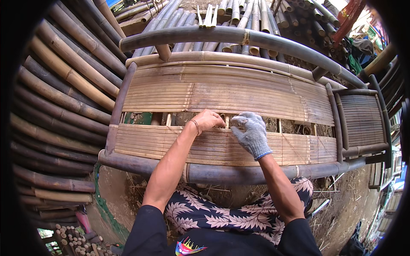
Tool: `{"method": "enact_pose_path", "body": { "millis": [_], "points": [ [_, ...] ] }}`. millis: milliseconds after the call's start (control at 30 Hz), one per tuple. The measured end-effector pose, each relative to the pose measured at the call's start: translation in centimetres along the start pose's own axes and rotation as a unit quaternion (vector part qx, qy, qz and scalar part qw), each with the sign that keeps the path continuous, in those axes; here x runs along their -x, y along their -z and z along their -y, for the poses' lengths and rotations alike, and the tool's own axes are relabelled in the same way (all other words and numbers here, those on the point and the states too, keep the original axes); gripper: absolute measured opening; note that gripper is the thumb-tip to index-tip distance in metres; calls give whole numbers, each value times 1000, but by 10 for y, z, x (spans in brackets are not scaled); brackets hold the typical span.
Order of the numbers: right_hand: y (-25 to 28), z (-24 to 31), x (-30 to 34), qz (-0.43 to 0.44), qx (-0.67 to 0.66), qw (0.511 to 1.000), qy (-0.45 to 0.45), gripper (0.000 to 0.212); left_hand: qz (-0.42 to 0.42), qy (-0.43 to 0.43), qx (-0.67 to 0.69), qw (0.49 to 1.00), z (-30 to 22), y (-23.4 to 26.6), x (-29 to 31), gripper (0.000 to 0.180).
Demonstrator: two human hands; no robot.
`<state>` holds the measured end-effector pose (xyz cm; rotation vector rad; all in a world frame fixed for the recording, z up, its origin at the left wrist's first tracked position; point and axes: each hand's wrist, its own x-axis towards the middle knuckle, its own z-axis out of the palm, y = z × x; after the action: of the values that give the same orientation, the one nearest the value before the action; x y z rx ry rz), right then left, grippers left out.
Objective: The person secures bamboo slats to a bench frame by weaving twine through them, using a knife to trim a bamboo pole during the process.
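Note:
A long bamboo bench frame (256, 174) lies across in front of me, with two panels of split bamboo slats. A lengthwise gap divides the far panel (247, 91) from the near panel (205, 147), and short pale crosspieces (279, 125) span it. My bare left hand (209, 120) reaches into this gap beside a crosspiece, its fingers closed together; whatever they grip is too small to make out. On the other side of that crosspiece is my right hand (252, 131), in a grey knit glove, thumb and curled fingers apart. Nothing shows between them.
Dark bamboo poles (64, 106) are stacked at the left. A thick bamboo rail (183, 36) runs along the bench's far side, with more poles (239, 13) beyond it. A smaller slatted panel (363, 119) joins the right end. Cut bamboo pieces (77, 241) lie at lower left.

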<state>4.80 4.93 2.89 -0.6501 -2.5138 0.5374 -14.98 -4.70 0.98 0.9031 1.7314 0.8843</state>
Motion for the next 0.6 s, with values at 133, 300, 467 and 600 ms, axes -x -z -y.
{"method": "enact_pose_path", "body": {
  "millis": [133,300,467,600],
  "points": [
    [-33,-5,-3,41,-11,999,15,19,71,9,42,997,-6,-1,-2,20],
    [3,10,21,-113,8,992,62,9,22,37,43,998,-7,-1,-1,20],
    [153,27,95,-45,-588,804,-69,20,-41,61,55,996,-13,-7,1,20],
    [320,13,200,-163,-364,905,-148,16,-47,-12,-1,999,7,-14,-13,17]
  ]
}}
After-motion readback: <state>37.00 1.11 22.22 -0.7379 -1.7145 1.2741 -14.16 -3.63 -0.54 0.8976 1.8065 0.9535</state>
